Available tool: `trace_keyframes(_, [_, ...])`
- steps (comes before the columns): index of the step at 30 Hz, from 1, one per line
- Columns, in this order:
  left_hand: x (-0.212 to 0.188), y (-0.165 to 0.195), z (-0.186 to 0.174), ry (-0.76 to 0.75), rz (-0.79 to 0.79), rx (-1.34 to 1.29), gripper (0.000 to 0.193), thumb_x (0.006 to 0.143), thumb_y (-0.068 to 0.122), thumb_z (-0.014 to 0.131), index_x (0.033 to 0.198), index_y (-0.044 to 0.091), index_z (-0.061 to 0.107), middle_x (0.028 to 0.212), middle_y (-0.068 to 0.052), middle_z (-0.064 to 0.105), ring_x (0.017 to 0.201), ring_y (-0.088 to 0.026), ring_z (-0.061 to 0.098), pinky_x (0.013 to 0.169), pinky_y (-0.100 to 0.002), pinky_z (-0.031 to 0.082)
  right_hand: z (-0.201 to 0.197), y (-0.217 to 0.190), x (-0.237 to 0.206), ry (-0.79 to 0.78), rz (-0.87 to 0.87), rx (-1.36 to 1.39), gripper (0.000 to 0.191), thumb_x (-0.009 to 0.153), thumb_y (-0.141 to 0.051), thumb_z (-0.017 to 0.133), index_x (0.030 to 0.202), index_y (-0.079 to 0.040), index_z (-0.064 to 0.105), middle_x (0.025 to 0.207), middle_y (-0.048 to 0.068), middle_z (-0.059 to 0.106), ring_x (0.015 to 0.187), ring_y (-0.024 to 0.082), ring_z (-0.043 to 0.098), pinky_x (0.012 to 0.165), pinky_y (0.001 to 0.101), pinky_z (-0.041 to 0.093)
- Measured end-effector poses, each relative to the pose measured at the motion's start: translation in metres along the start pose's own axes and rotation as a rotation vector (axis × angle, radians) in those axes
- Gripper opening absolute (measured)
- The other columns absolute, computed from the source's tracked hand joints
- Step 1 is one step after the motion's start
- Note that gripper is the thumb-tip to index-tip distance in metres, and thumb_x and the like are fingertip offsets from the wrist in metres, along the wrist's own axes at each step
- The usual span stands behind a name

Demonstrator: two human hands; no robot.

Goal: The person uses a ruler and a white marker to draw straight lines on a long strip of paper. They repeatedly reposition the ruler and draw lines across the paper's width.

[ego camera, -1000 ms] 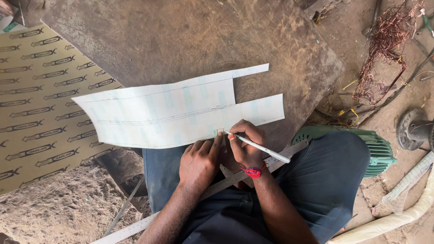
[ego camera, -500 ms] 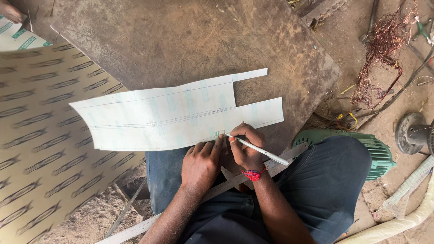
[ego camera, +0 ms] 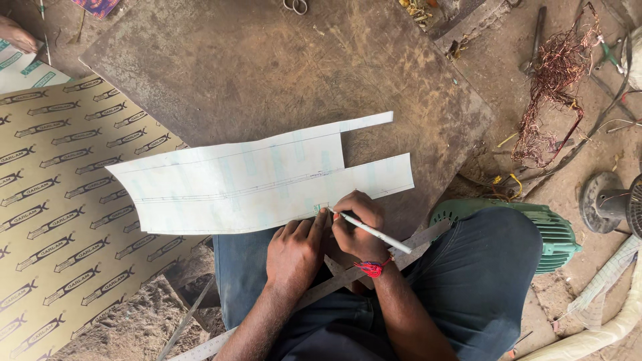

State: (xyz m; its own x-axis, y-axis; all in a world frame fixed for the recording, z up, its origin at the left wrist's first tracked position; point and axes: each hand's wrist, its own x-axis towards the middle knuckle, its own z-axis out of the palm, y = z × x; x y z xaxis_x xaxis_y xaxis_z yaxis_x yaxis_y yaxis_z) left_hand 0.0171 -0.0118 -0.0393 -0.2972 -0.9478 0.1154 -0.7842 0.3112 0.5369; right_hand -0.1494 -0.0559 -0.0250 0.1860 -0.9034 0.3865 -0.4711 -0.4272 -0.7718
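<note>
Seen from the head camera, a white pencil (ego camera: 371, 231) is gripped in the closed right hand (ego camera: 358, 226) at lower centre, its tip on the near edge of a pale, faintly lined paper template (ego camera: 254, 184) spread mid-frame across a scuffed metal plate (ego camera: 267, 73). The left hand (ego camera: 295, 249), fingers curled and holding nothing, is pressed beside it. The mark is judged best made with the sheet pinned flat and the pencil kept steady.
</note>
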Motion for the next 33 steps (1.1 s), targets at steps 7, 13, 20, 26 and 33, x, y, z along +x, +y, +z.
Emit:
trace_keyframes(7, [0.028, -0.005, -0.008, -0.004, -0.013, -0.011, 0.063, 0.080, 0.009, 0.072, 0.142, 0.007, 0.061, 0.090, -0.004, 0.069, 0.090, -0.020, 0.068, 0.078, -0.036, 0.059, -0.004, 0.004, 0.033, 0.011, -0.042, -0.056, 0.015, 0.072, 0.007, 0.063, 0.083, -0.001, 0.061, 0.075, 0.008, 0.065, 0.070, 0.021, 0.065, 0.065, 0.0333, 0.053])
trace_keyframes(13, [0.046, -0.034, -0.018, 0.000, -0.009, -0.002, 0.061, 0.082, 0.011, 0.072, 0.142, 0.007, 0.061, 0.088, -0.004, 0.069, 0.088, -0.019, 0.068, 0.077, -0.035, 0.059, 0.018, 0.013, 0.055, -0.031, -0.036, -0.090, 0.013, 0.073, 0.006, 0.065, 0.082, -0.003, 0.062, 0.073, 0.005, 0.064, 0.068, 0.018, 0.064, 0.068, 0.0329, 0.053])
trace_keyframes(20, [0.069, -0.005, 0.007, -0.008, -0.007, 0.045, 0.051, 0.091, 0.017, 0.072, 0.140, 0.008, 0.063, 0.083, -0.003, 0.068, 0.084, -0.016, 0.069, 0.074, -0.033, 0.060, -0.013, 0.055, 0.047, 0.059, 0.027, 0.029, 0.009, 0.078, 0.004, 0.063, 0.083, -0.003, 0.062, 0.074, 0.005, 0.065, 0.064, 0.010, 0.063, 0.059, 0.0261, 0.051])
trace_keyframes(26, [0.094, 0.004, 0.010, 0.046, -0.015, -0.008, 0.044, 0.095, 0.026, 0.073, 0.134, 0.007, 0.067, 0.083, -0.002, 0.069, 0.083, -0.017, 0.068, 0.070, -0.034, 0.058, -0.034, 0.068, 0.055, 0.154, 0.156, 0.086, 0.007, 0.087, 0.005, 0.066, 0.093, 0.001, 0.066, 0.085, 0.009, 0.070, 0.071, 0.012, 0.065, 0.062, 0.0241, 0.051])
trace_keyframes(33, [0.091, 0.035, 0.029, 0.059, 0.012, -0.014, 0.045, 0.096, 0.028, 0.072, 0.134, 0.005, 0.067, 0.083, -0.003, 0.068, 0.083, -0.018, 0.069, 0.070, -0.034, 0.058, -0.077, 0.076, 0.044, 0.075, 0.163, 0.054, 0.004, 0.094, -0.001, 0.069, 0.095, 0.000, 0.066, 0.088, 0.010, 0.071, 0.080, 0.015, 0.069, 0.070, 0.0270, 0.054])
